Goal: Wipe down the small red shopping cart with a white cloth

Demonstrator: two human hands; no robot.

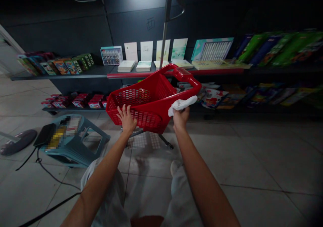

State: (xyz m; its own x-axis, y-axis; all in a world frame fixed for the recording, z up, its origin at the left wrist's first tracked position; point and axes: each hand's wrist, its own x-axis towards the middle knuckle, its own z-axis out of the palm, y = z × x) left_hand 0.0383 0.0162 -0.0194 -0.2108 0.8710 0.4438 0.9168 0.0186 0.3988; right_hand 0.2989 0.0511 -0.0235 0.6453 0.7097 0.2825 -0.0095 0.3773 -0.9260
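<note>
Two hands at red basket (148,102): left grip (127,120) open against side; right grip (181,118) closed on white cloth (183,103).

Upper shelf (63,76): in front of me, boxed toy sets (60,66), a boxed paint set (111,56), white booklets (126,66) and upright cards.
Lower shelf (75,108): red boxes (80,100) and bright packets (277,97).
Tiled floor (252,163): a teal plastic stool (75,149) on its side, a round dark base (17,142), a black cable (50,209).
</note>
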